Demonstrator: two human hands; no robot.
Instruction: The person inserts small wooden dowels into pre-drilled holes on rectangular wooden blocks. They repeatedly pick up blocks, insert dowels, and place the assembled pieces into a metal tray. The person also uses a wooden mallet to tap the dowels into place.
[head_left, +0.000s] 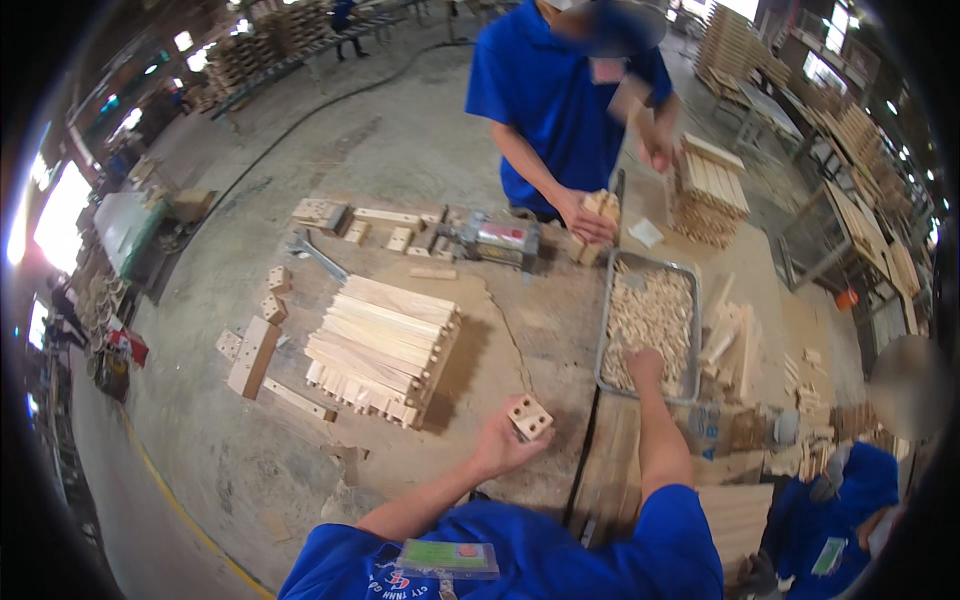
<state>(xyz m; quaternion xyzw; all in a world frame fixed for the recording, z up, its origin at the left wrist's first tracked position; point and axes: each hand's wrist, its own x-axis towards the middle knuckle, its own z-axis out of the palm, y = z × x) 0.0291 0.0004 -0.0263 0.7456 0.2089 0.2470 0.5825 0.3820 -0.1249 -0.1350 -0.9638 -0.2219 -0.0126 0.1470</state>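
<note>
My left hand point(503, 446) is wrapped round a small pale wooden block point(530, 417) with several drilled holes in its upper face, held above the table's near edge. To its right, a grey rectangular tray point(603, 352) is full of short wooden dowels point(652, 305). My right hand point(646, 366) dips into the near part of that tray, fingers drawn together among the dowels. What those fingers hold, if anything, is too small to make out. A neat stack of pale wooden strips point(385, 335) lies on the table left of my left hand.
Across the table, a co-worker in blue point(560, 95) handles wood pieces beside the tray. A metal clamp-like device point(500, 240) sits at the far edge. Drilled blocks point(272, 308) lie at left, wood pieces point(735, 345) right of the tray. Another person point(840, 510) is at lower right.
</note>
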